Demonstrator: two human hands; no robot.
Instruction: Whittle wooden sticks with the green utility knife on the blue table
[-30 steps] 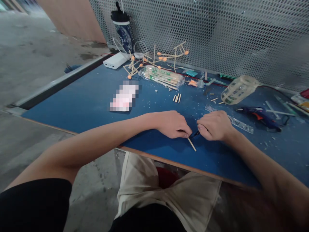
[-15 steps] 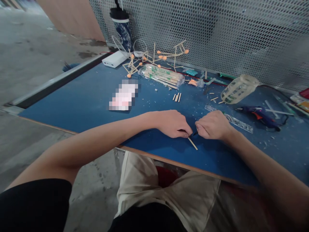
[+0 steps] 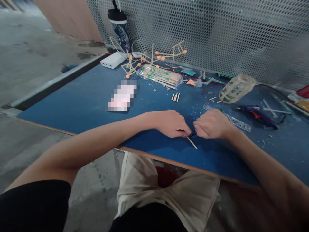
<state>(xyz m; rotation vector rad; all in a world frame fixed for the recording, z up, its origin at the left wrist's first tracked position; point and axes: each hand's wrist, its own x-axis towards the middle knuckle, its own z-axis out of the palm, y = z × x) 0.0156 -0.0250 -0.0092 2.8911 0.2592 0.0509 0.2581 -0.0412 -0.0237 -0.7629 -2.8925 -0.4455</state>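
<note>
Two hands at work on a thin wooden stick [image 3: 192,143] near the front edge of the blue tabletop [image 3: 84,103]. The left hand [image 3: 172,123] rests knuckles-up on the surface, its fingers [image 3: 184,131] curled shut and pinching the far end of the stick, whose free end lies flat and points toward the front edge. The right hand [image 3: 212,124] sits just beside it, fingers [image 3: 198,128] clenched round a small dark tool [image 3: 192,134] (its kind cannot be told; only the tip shows) that meets the stick right at the left fingertips.

Good practice for this step, as a judgement: keep the stick pressed flat on the tabletop, hold it close to the point of contact so it cannot roll or flex, and keep the left fingertips clear of the tool's tip.

Toward the back edge stand a stick-and-ball model [image 3: 154,58], a wrapped bundle of sticks [image 3: 160,76] and a dark tumbler [image 3: 120,29]; three cut pieces [image 3: 176,97] lie mid-table. Toward the right edge lie a clear ruler [image 3: 238,121], a glue gun [image 3: 257,113] and a tipped pale container [image 3: 237,88]. A white power bank [image 3: 113,60] sits at the back left corner.
</note>
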